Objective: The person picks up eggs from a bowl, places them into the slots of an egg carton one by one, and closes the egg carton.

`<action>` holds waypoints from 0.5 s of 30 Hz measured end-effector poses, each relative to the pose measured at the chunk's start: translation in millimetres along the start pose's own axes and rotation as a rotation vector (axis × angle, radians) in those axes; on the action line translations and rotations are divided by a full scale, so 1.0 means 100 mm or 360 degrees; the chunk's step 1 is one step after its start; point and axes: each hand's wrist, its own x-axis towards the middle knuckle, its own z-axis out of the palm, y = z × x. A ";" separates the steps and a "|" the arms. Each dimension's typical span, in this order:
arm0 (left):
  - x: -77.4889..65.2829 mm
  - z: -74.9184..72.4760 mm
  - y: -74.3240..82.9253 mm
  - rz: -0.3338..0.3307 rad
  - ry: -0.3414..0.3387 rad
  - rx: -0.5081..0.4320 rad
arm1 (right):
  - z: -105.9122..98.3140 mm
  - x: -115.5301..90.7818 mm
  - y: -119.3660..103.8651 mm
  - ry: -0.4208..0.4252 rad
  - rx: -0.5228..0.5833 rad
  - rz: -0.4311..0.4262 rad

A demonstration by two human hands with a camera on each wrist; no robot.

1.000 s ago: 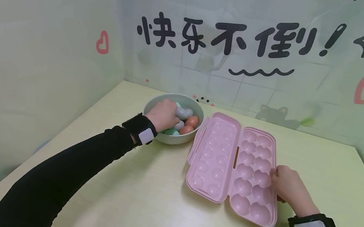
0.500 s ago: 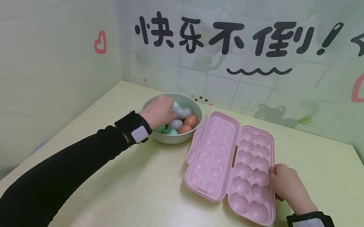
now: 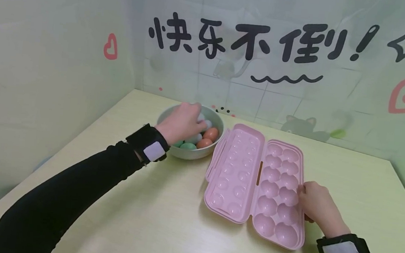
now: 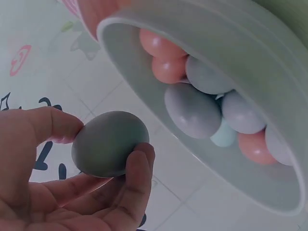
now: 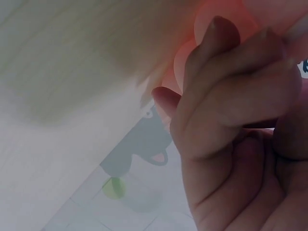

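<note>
My left hand [image 3: 182, 122] is over the pale green bowl [image 3: 194, 155] in the head view, its back hiding what it holds. The left wrist view shows the thumb and fingers pinching a grey-green egg [image 4: 110, 144] outside the bowl's rim. Inside the bowl lie several bluish-grey, orange and mint-green eggs, among them an orange egg [image 3: 210, 134]. A pink egg carton [image 3: 234, 178] lies unfolded on the table, lid to the left, bare cups to the right. My right hand [image 3: 321, 203] grips the cup side's right edge, with fingers curled at the rim in the right wrist view.
The bowl stands near the back wall [image 3: 178, 71], close to the carton's upper left corner. A side wall [image 3: 47, 66] bounds the pale wooden table [image 3: 142, 218] on the left. Black wrist straps [image 3: 146, 141] sit on both forearms.
My left hand has drawn back and risen a little over the bowl, and its fingers now lie differently. The right hand keeps its hold on the carton. The head view has shifted slightly.
</note>
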 end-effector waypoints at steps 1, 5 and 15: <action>0.00 0.00 0.02 0.0014 0.0006 -0.0013 | 0.00 0.00 0.00 0.0002 0.0001 0.0001; 0.01 -0.01 0.14 0.0050 0.0011 -0.0091 | 0.01 -0.01 -0.01 0.0008 0.0000 -0.0005; 0.18 0.02 0.54 0.0362 0.0052 -0.0125 | 0.00 0.00 0.00 0.0019 -0.0014 -0.0010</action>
